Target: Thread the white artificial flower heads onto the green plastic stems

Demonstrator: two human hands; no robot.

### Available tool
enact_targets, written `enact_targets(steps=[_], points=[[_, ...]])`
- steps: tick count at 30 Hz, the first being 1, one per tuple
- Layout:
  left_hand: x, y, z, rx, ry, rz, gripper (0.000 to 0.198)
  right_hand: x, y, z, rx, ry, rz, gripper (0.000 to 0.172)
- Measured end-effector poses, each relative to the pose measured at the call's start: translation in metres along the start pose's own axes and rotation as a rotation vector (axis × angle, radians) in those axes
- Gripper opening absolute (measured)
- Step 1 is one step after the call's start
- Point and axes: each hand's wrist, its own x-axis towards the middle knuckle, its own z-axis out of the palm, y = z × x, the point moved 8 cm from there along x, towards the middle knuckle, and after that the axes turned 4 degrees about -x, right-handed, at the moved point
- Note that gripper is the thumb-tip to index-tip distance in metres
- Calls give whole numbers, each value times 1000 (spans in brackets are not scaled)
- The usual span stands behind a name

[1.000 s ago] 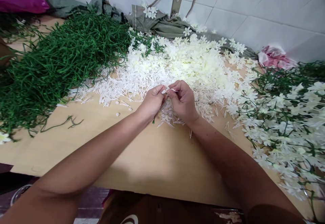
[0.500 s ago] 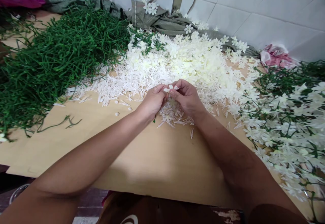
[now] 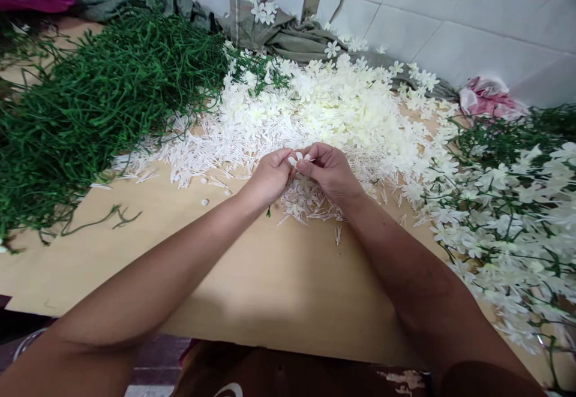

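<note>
My left hand [image 3: 271,176] and my right hand [image 3: 329,172] meet over the table, fingers pinched together. Between their fingertips is a small white artificial flower [image 3: 299,158], gripped by the right hand. A green tip [image 3: 269,211] pokes out below the left hand, seemingly the end of a plastic stem in its closed fingers; most of it is hidden. Under the hands lies a small heap of white stamens [image 3: 306,202] with some petals. Just beyond spreads a large pile of loose white flower heads [image 3: 346,106].
Green plastic stems [image 3: 112,85] are heaped at left. White thin pieces [image 3: 198,151] lie beside them. Assembled flower sprays [image 3: 513,223] cover the right side. Cardboard [image 3: 252,277] covers the table. Behind are grey-green cloth [image 3: 292,40], a pink-and-white bag [image 3: 488,98] and a tiled wall [image 3: 418,13].
Both hands stay pinched together around the flower, with slight finger movement; the flower's petals have turned a little. The whole view has shifted slightly.
</note>
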Motion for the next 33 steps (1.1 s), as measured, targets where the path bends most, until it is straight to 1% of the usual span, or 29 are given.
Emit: enact_targets(steps=[3,7,12,16,19,22,25,30,33], points=[[1,-1,-1,2,-4,5,25,1,3,0,20,6,22,39],[3,-5,-3,6,21,6,24,2,7,-3,33,44,54,43],[2,-8,-3,-18,44,42,24,1,1,0,-28,30,-20,40],[3,-9,-5,9,69,69,21,1,-1,-1,-111,75,-37,45],[4,-9,-5,17,59,46,20,2,2,-5,-136,112,-6,45],[5,-9,-2,-1,8,-17,22,1,6,-10,-151,135,59,42],[5,-6,0,-24,-35,-55,24,1,5,-12,-72,112,99,40],[7,-2,-1,-69,-59,-84,28,1,2,-11,49,-2,110,31],[8,-1,-3,-57,-67,-76,28,2,5,-13,71,-6,129,28]])
